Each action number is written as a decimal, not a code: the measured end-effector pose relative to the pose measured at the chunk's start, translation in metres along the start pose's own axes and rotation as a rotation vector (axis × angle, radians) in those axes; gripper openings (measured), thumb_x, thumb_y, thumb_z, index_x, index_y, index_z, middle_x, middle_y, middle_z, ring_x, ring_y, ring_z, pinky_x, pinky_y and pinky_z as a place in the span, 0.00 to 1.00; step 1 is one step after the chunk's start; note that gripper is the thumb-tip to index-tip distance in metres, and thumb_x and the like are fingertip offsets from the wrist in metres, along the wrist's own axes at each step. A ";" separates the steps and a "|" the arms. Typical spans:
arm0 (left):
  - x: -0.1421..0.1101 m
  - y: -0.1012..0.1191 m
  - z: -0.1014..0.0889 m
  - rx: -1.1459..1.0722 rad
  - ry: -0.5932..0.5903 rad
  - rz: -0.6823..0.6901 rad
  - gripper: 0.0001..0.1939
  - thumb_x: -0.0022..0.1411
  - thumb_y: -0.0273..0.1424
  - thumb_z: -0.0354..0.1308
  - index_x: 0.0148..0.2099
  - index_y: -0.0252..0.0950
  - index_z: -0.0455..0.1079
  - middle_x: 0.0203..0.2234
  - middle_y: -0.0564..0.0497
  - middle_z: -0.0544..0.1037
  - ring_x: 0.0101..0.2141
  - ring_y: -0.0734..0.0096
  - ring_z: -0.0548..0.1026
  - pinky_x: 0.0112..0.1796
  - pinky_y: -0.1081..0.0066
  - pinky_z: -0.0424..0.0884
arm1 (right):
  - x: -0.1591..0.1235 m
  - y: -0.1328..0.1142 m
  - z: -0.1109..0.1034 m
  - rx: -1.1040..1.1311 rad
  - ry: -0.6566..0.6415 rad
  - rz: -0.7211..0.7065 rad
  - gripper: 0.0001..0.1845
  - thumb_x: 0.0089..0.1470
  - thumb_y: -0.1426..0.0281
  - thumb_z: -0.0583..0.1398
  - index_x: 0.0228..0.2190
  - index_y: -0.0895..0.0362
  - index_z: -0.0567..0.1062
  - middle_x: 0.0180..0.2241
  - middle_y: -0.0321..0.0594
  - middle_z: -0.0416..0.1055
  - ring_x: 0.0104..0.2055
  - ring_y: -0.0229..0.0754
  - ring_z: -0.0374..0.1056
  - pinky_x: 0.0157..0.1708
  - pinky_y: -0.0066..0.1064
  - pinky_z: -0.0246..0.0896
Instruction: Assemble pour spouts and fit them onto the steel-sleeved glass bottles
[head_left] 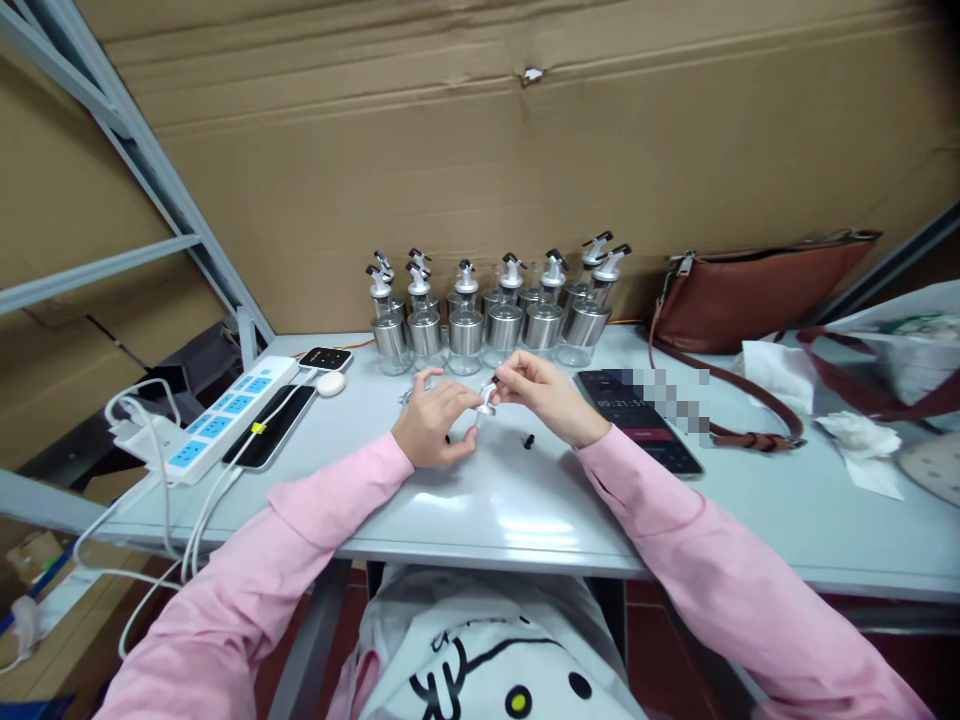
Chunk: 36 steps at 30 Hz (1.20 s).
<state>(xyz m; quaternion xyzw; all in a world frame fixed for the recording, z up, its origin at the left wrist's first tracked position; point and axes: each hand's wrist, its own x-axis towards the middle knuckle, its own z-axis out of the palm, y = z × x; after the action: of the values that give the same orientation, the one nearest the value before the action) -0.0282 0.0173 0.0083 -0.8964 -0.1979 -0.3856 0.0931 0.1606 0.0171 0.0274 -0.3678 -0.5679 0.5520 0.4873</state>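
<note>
right sleeve, narrow grip on spout

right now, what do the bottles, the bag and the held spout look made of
Bottles: probably clear glass, see-through and glossy, with brushed-looking metal bands that show streaky grey highlights. Bag: smooth brown leather or imitation, softly shiny; can't tell which. Spout: pale, perhaps plastic, too small to be sure.

This looks like a small workshop: a metal-framed workbench backed by cardboard sheeting, with a power strip and matching spouted glass bottles in rows.
</note>
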 end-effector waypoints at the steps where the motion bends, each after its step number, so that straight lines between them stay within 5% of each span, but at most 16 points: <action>1: 0.000 0.000 0.000 -0.002 0.011 0.012 0.13 0.53 0.30 0.50 0.43 0.37 0.61 0.33 0.50 0.78 0.35 0.66 0.75 0.48 0.56 0.55 | -0.001 -0.001 0.001 0.023 -0.005 0.008 0.22 0.39 0.54 0.65 0.23 0.56 0.63 0.20 0.31 0.69 0.24 0.33 0.67 0.32 0.32 0.65; 13: -0.001 0.002 0.002 0.018 0.052 0.017 0.13 0.54 0.30 0.51 0.43 0.38 0.61 0.31 0.52 0.77 0.33 0.67 0.75 0.48 0.57 0.55 | -0.004 -0.003 0.009 0.182 0.008 0.075 0.20 0.37 0.59 0.68 0.22 0.57 0.65 0.19 0.27 0.63 0.23 0.30 0.61 0.34 0.30 0.62; 23: 0.001 0.001 0.001 0.020 0.049 0.020 0.12 0.54 0.30 0.51 0.43 0.38 0.60 0.31 0.51 0.77 0.33 0.67 0.75 0.47 0.57 0.55 | -0.005 -0.003 0.008 0.300 0.076 0.051 0.15 0.33 0.67 0.70 0.27 0.56 0.76 0.27 0.32 0.69 0.30 0.32 0.65 0.39 0.31 0.63; 36: 0.000 0.002 -0.001 0.062 0.100 -0.009 0.14 0.53 0.30 0.51 0.44 0.37 0.61 0.32 0.51 0.76 0.34 0.66 0.74 0.48 0.57 0.55 | -0.006 -0.002 0.008 0.282 0.076 0.012 0.12 0.34 0.68 0.70 0.26 0.55 0.77 0.25 0.31 0.71 0.29 0.31 0.66 0.37 0.29 0.63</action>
<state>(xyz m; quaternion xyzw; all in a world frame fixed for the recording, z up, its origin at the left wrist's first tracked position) -0.0278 0.0149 0.0084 -0.8718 -0.2090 -0.4238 0.1288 0.1545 0.0090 0.0293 -0.3197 -0.4638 0.6148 0.5520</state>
